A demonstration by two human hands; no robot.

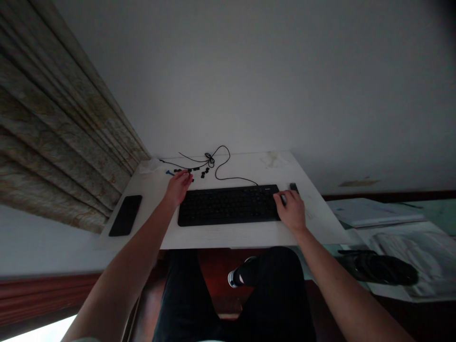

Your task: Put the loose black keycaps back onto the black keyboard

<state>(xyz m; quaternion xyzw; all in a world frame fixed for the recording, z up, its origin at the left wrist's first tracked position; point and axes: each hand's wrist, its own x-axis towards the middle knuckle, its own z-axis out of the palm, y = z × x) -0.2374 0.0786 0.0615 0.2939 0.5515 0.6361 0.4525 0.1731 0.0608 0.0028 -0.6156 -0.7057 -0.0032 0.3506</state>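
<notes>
A black keyboard (228, 205) lies flat on the white table, its cable running off the back edge. Over its right end, my right hand (291, 209) is closed around the corner, thumb on the keys side. My left hand (178, 186) is just beyond the keyboard's back left corner, thumb and fingers drawn together. Its fingertips are among several small loose black keycaps (203, 175); what lies between them is too small to make out. A small blue tool (170, 173) rests left of those fingers.
A black phone (125, 215) lies at the table's left. The keyboard's bundled cable (210, 160) curls near the wall. A small dark object (294, 187) sits beyond my right hand. Curtains (64, 104) hang at the left; papers (377, 211) and a black bag-like item (381, 268) are at the right.
</notes>
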